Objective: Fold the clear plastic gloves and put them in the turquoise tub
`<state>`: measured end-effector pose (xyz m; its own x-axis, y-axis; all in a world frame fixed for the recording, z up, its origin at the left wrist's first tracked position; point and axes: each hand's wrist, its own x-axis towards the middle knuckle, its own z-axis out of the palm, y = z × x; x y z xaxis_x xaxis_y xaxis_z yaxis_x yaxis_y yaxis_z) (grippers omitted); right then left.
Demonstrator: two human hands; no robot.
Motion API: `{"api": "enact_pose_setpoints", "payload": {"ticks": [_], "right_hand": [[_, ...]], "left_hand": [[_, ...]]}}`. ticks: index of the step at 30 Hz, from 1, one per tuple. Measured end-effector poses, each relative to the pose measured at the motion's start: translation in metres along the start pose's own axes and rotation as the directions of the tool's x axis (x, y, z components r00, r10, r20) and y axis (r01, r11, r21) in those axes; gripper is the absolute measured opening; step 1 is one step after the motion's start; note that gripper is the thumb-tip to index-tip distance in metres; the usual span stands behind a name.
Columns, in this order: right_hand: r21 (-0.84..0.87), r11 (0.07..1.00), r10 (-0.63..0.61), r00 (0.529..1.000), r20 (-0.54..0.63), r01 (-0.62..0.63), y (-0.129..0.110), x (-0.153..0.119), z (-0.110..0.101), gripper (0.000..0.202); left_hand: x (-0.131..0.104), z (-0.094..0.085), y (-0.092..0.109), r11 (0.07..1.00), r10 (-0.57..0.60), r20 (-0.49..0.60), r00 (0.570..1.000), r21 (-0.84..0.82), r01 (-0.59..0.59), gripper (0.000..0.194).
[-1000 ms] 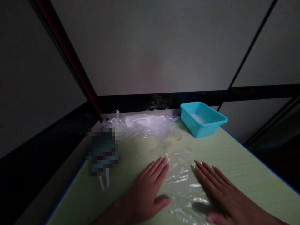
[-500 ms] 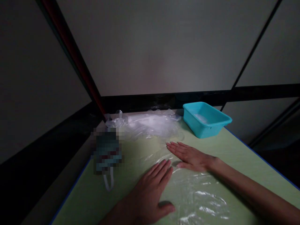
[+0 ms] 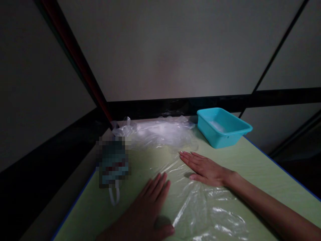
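Note:
A thin clear plastic sheet point(image 3: 194, 201), creased and shiny, lies spread over the pale green table top point(image 3: 253, 167). My left hand point(image 3: 147, 204) rests palm down at its left part, fingers stretched out and thumb apart. Farther up and to the right, my right hand point(image 3: 203, 168) lies flat on the sheet, its fingers pointing left and away from me. Neither hand grips anything. Creases run across the plastic between the two hands. Whether the sheet is a single layer or a bag I cannot tell.
A pile of clear and whitish plastic point(image 3: 163, 132) lies along the back edge by the wall. At the back right stands a turquoise basin point(image 3: 218, 139) with something whitish inside. A blurred-out item point(image 3: 114, 164) with a white strap sits at the left.
My left hand has slid left and slightly toward me, and longer creases show in the plastic. My right hand has stayed almost in place.

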<state>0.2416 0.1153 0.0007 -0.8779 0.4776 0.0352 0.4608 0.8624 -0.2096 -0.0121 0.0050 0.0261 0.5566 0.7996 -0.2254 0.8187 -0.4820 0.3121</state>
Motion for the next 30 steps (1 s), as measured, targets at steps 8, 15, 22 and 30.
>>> {"api": "enact_pose_setpoints", "payload": {"ticks": [8, 15, 22, 30], "right_hand": [[0.002, 1.0, 0.003, 1.0, -0.018, -0.003, 0.001, 0.0, 0.002, 0.068], [0.021, 1.0, 0.012, 0.999, -0.032, -0.012, 0.0, 0.0, 0.003, 0.072], [0.035, 0.999, 0.011, 0.999, -0.036, -0.01, 0.0, 0.0, 0.003, 0.07], [0.033, 0.999, 0.016, 1.0, -0.005, -0.016, 0.0, 0.0, 0.0, 0.071]], "left_hand": [[0.053, -0.017, 0.025, 0.993, 0.002, -0.207, 0.978, 0.114, 0.022, 0.064], [0.089, 0.019, 0.027, 0.984, 0.012, -0.345, 0.939, 0.173, 0.05, 0.065], [0.077, 0.021, 0.009, 0.983, 0.036, -0.351, 0.936, 0.183, 0.03, 0.063], [0.047, 0.018, -0.027, 0.974, -0.027, -0.334, 0.942, 0.205, 0.101, 0.059]]}}
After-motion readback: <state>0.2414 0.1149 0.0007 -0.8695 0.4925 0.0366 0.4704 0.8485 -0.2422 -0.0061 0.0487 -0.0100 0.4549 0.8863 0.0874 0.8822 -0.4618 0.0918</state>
